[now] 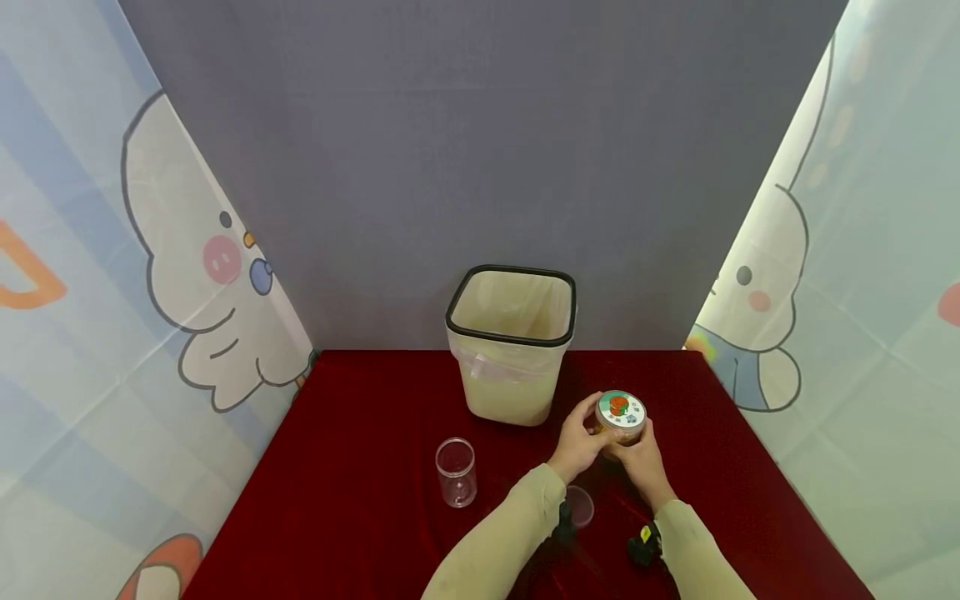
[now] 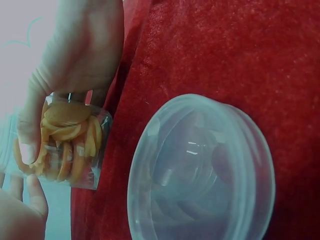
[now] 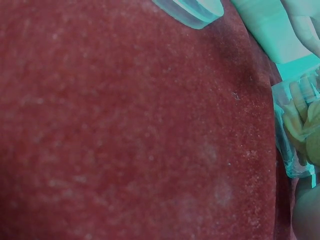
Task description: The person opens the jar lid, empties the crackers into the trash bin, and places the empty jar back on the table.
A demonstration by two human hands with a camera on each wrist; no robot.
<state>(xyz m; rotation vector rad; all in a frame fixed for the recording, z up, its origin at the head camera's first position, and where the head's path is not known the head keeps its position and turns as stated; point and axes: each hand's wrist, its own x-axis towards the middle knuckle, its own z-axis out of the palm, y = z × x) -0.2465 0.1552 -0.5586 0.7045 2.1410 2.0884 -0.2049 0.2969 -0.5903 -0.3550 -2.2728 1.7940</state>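
Fingers of the left hand [image 1: 576, 442] and right hand [image 1: 642, 463] curl round a clear plastic jar [image 2: 67, 150] of orange slices [image 2: 67, 116], right of the square cream bin [image 1: 510, 387], a steadying grip, I'd judge, with the next move calling for twisting its round green-and-white lid [image 1: 621, 408].

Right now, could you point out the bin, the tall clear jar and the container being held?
Bin [image 1: 513, 379]: head view, on its pale front wall.
Tall clear jar [image 1: 456, 475]: head view, on the middle of its see-through side.
Held container [image 2: 72, 137]: left wrist view, on its clear side wall.
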